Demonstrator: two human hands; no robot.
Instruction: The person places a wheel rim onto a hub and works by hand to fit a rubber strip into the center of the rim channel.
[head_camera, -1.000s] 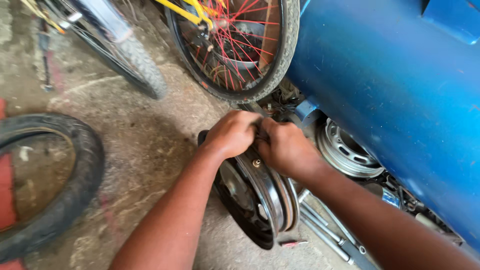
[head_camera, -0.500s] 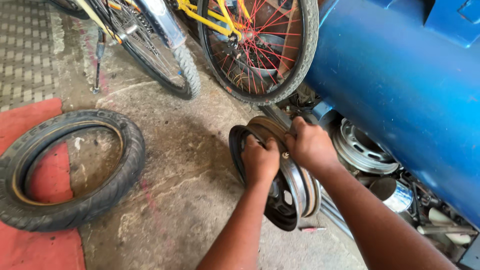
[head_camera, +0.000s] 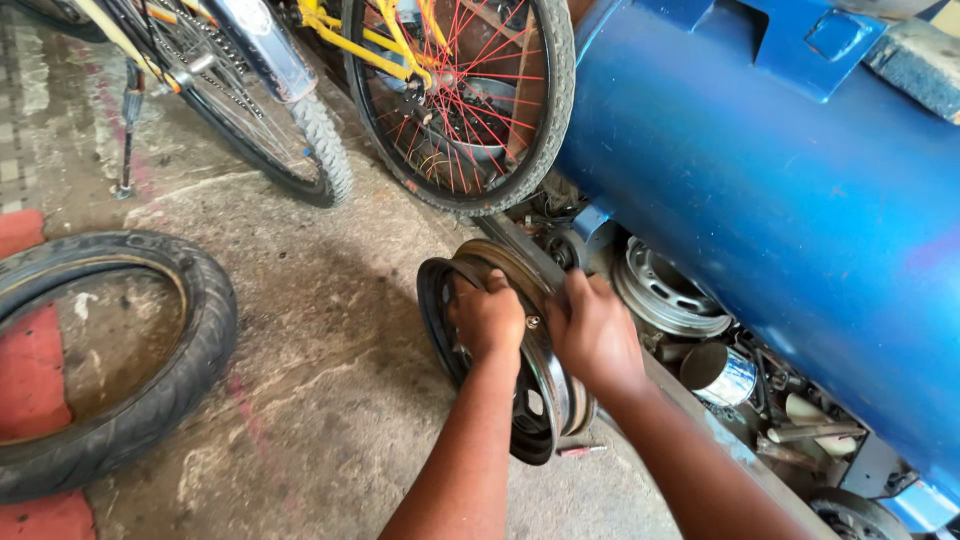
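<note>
A black metal wheel rim (head_camera: 527, 408) stands upright on its edge on the concrete floor, with a second brownish rim (head_camera: 510, 263) leaning behind it. My left hand (head_camera: 488, 318) is closed over the top of the black rim. My right hand (head_camera: 594, 332) grips the rim's top edge just to the right, fingers curled over the far side. A small valve stem (head_camera: 533, 322) pokes up between the two hands.
A loose black tyre (head_camera: 120, 360) lies flat at the left. Two bicycles stand at the back, one wheel with red spokes (head_camera: 470, 95). A big blue tank (head_camera: 790, 200) fills the right, with silver rims (head_camera: 665, 290) and scrap parts under it.
The view has shifted, so hands and rim sit a little lower and further right in frame. Both hands stay on top of the rim; the left has slid slightly apart from the right.
</note>
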